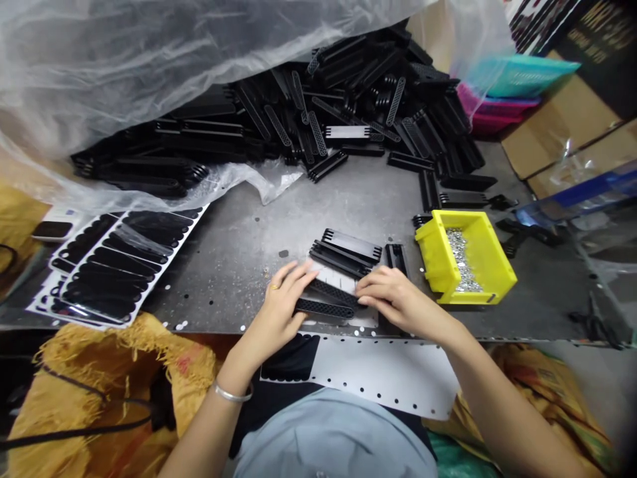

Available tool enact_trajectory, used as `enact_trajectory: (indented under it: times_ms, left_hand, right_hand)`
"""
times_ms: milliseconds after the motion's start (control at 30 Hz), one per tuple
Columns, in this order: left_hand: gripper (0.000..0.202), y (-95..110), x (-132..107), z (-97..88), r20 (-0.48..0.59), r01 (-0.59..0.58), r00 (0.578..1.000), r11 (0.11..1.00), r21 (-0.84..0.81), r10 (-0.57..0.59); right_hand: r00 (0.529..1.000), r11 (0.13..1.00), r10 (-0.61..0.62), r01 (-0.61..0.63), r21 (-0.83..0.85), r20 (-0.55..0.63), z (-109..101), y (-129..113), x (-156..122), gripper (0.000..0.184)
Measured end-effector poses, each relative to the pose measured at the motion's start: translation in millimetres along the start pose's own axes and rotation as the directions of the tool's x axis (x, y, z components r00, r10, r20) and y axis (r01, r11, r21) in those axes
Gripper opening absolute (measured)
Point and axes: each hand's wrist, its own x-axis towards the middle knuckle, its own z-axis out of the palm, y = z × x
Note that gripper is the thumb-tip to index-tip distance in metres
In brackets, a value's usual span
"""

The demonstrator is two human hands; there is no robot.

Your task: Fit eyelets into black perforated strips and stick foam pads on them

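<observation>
Black mesh strips (323,308) are lying on a white sheet (332,273) under the left hand (283,309) and right hand (401,299), both resting open, not clenching; a yellow bin (490,252) of metal bits (460,259) is sitting nearby on a metal table (239,265).

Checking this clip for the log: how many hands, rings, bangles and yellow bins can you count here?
Hands: 2 (left hand, right hand)
Ring: 1
Bangle: 1
Yellow bin: 1
Total: 5
</observation>
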Motion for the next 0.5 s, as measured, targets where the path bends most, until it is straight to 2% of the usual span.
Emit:
enact_trajectory:
  times_ms: [67, 133, 200, 233, 300, 367, 433, 500]
  left_hand:
    - [0.07, 1, 4, -0.3, 0.087, -0.01, 0.996, 0.998, -0.057, 0.015]
    - [0.065, 5, 6, 1.3, 0.118, 0.023, 0.993, 0.997, -0.074, -0.015]
    - [0.06, 11, 7, 5.4, 0.096, 0.066, 0.993, 0.997, -0.032, -0.062]
    - [0.059, 14, 8, 7.9, 0.065, 0.085, 0.994, 0.996, -0.006, -0.084]
    - [0.069, 21, 8, 12.3, -0.009, 0.11, 0.994, 0.994, 0.029, -0.11]
    - [0.09, 24, 9, 14.8, -0.053, 0.109, 0.993, 0.993, 0.04, -0.107]
    - [0.103, 24, 11, 14.9, -0.042, 0.093, 0.995, 0.995, 0.034, -0.092]
    - [0.107, 22, 13, 13.5, -0.008, 0.081, 0.997, 0.997, 0.015, -0.081]
  right_hand:
    - [1.0, 0.999, 0.003, -0.003, 0.032, -0.004, -1, -1, 8, 0.029]
    - [0.988, 0.997, 0.055, -0.061, -0.042, -0.143, 0, 3, 18, 0.026]
    - [0.962, 0.976, 0.084, -0.132, -0.171, -0.262, 2, 8, 27, 0.025]
    - [0.957, 0.961, 0.085, -0.153, -0.232, -0.278, 3, 11, 30, 0.027]
    - [0.967, 0.945, 0.073, -0.145, -0.293, -0.242, 6, 15, 34, 0.028]
    - [0.98, 0.96, 0.04, -0.092, -0.266, -0.195, 9, 16, 33, 0.026]
    - [0.989, 0.983, -0.027, 0.0, -0.181, -0.146, 10, 17, 30, 0.029]
    - [0.989, 0.992, -0.109, 0.103, -0.069, -0.099, 11, 16, 28, 0.039]
